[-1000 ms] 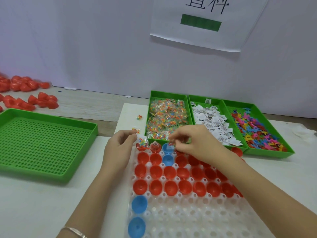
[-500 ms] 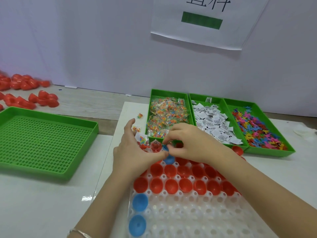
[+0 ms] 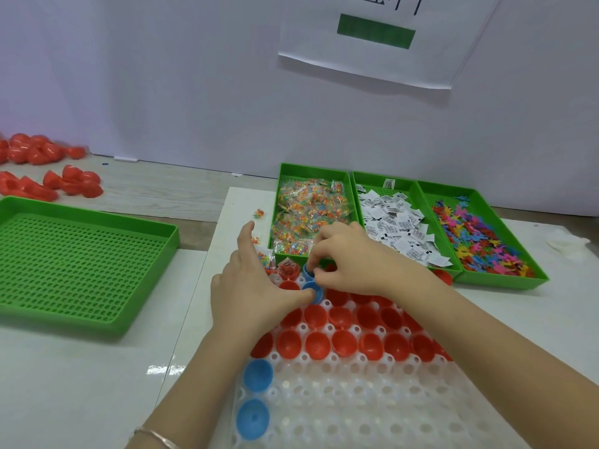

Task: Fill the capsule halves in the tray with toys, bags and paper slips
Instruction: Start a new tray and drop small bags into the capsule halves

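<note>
- Head view: a white perforated plastic capsule tray (image 3: pixel 356 409) lies on the white bench (image 3: pixel 81 384), with red plastic capsule halves (image 3: pixel 316 345) in its far rows; two blue plastic capsule halves (image 3: pixel 316 288) sit by its 12 o'clock edge.
- The right hand (image 3: pixel 350 264) reaches in from 4 o'clock; its grip is curled, with the fingertips pressed together over the farther blue half; what they pinch I cannot tell.
- The left hand (image 3: pixel 252 286) enters from 7 o'clock, fingers stretched toward 3 o'clock; one tip touches the nearer blue half.
- The green bin of small clear bead bags (image 3: pixel 314 173) lies just beside the right grip at 12 o'clock; the green bin of paper slips (image 3: pixel 369 179) is at 1 o'clock and the green bin of coloured plastic toys (image 3: pixel 502 281) at 2 o'clock; the right hand looks nearer for the next pick.
</note>
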